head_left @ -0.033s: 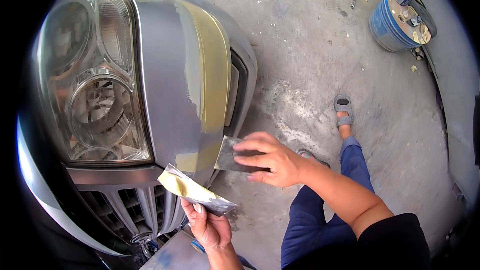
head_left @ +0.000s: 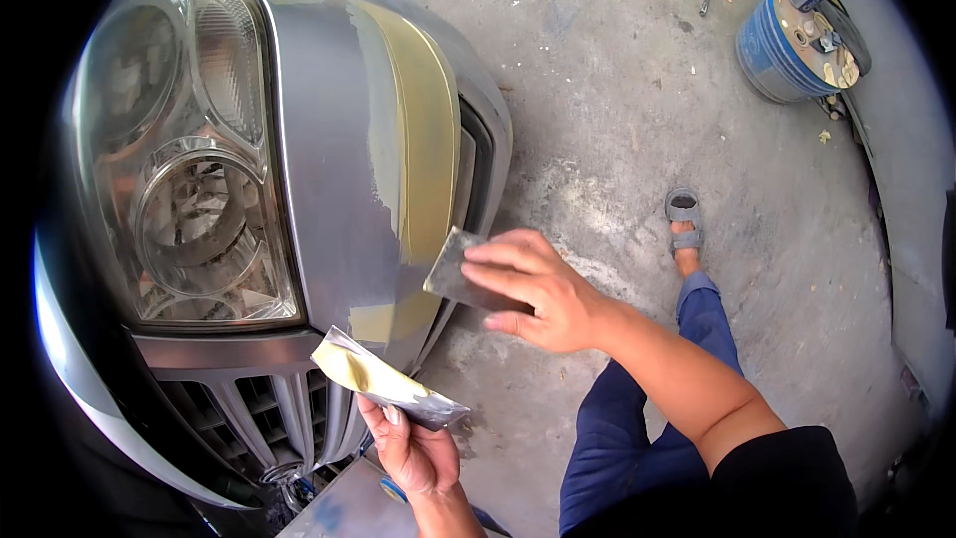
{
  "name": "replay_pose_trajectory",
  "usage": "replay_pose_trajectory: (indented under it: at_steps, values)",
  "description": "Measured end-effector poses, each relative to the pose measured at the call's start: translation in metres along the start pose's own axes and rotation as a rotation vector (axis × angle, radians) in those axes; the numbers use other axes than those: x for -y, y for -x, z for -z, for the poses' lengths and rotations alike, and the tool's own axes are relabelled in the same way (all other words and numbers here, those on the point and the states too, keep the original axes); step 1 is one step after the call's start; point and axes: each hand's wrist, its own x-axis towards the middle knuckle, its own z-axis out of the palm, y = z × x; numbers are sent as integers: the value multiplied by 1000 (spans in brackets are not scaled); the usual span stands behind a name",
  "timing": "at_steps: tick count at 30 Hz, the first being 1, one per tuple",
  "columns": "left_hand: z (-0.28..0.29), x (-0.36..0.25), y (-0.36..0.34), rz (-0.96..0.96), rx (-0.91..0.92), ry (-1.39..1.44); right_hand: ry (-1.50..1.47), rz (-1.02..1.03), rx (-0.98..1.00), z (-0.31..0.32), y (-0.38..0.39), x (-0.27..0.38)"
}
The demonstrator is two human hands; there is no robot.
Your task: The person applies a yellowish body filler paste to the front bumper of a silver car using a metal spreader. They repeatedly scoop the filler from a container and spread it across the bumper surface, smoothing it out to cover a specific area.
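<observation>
Spreader (head_left: pixel 454 269) gripped in right hand (head_left: pixel 560 301), jutting left | yellow-smeared plate (head_left: pixel 370 373) gripped atop left hand (head_left: pixel 420 456)

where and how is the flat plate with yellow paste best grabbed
Probably by the less coated right end of the plate, coming from the person's own side: the yellow paste lies thick toward its left end, and the left hand holds the plate's lower edge from there.

The grey floor (head_left: pixel 607 120) is stained — flecked with white.
</observation>
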Motion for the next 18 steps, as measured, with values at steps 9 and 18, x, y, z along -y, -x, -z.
replay_pose_trajectory:
  at_steps: [9, 18]
  values:
    - [22, 3, 8, 14, 19, 107, 271, -173, -307, 28, -119, -21]
    - [55, -9, 15, 10, -29, 26, 170, -181, -347, -94, -34, 5]
